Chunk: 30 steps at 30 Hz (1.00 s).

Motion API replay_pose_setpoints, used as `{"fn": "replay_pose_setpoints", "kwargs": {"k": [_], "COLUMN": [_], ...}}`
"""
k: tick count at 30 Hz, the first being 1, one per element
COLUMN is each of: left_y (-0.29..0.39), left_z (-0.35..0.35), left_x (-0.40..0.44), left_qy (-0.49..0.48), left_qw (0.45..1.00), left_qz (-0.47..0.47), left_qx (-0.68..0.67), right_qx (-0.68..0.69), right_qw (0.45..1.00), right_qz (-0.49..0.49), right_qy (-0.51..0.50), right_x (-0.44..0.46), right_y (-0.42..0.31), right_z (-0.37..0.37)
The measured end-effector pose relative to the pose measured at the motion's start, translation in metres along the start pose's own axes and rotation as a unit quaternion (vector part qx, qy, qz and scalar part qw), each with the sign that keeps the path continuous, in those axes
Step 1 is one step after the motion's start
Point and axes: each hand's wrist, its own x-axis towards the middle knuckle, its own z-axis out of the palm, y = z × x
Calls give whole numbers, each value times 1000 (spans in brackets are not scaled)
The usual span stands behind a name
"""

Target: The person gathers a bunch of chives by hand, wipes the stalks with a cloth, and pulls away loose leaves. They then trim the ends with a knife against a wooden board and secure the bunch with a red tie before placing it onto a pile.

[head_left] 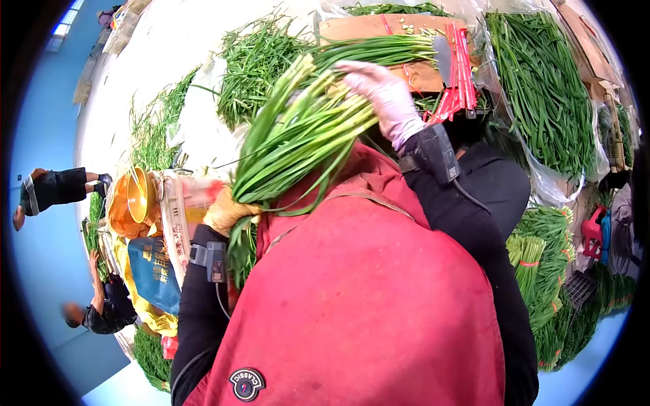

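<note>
A loose bunch of garlic chives (305,135), with long green leaves and pale stem ends, lies slantwise in front of my red apron. My left hand (229,211), in a yellowish glove, is closed round its leaf end at the lower left. At the stem end, my right hand (382,95) in a pink glove curls its fingers over the pale stalks; its thumb is mostly hidden. Just beyond, more green stalks (379,51) lie on a wooden board (423,78). Red ties (460,74) hang over the board's right side, beside a grey flat blade-like piece (443,57).
Heaps of greens lie ahead (261,68) and in a plastic-lined crate (542,88) at right. Tied bundles (531,264) are stacked at lower right. An orange bowl (139,196) and a blue bag (152,267) stand left. Two other people (57,196) are further left.
</note>
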Motion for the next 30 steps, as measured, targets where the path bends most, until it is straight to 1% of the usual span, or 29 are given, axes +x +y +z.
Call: {"fn": "replay_pose_setpoints", "kwargs": {"k": [2,4,6,7,8,10,12,13,14,16,17,18,20,22,23,24,26,27,28,30], "left_y": [-6,-20,-25,-28,-28,-22,-23,-21,-22,-19,-22,-20,-28,-32,-35,-37,-37,-37,-37,-37], "left_z": [10,9,8,7,5,10,10,9,6,7,6,9,8,10,8,7,7,6,6,8], "left_x": [3,8,9,11,13,12,14,12,10,3,2,0,3,3,5,6,9,9,10,12], "left_qy": [-17,-8,-14,-16,-18,-23,-14,-10,-27,4,11,9,17,17,11,6,2,0,-1,-4], "left_qw": [998,997,997,997,997,996,997,998,996,995,995,996,996,994,994,994,995,995,995,994], "left_qz": [13,8,12,11,11,22,27,18,35,39,29,23,27,43,44,45,36,31,31,30], "left_qx": [-55,-78,-81,-78,-73,-85,-72,-64,-77,-92,-98,-80,-81,-102,-103,-103,-97,-92,-96,-104], "right_qx": [-24,24,-67,-158,-175,-290,-243,-223,-203,-153,-97,-147,-131,-132,-102,-153,-179,-269,-446,-405], "right_qw": [992,997,991,977,969,947,968,971,974,979,984,984,983,973,979,972,984,957,877,882], "right_qz": [28,34,98,121,171,134,59,79,100,133,142,81,36,88,142,164,13,-84,-150,-133], "right_qy": [123,72,56,81,29,41,-34,-32,-30,6,52,62,127,168,107,72,7,-62,-95,-199], "right_x": [1,-2,-16,-23,-26,-39,-44,-43,-41,-32,-28,-21,-12,-19,-22,-32,-48,-52,-52,-43], "right_y": [-23,-35,-50,-52,-45,-24,-7,8,23,8,-2,2,0,-28,-34,-37,-22,-20,-15,-2], "right_z": [-15,-50,-58,-54,-62,-43,-21,-20,-20,-15,-13,-22,-52,-56,-65,-64,-41,-31,-30,-23]}}
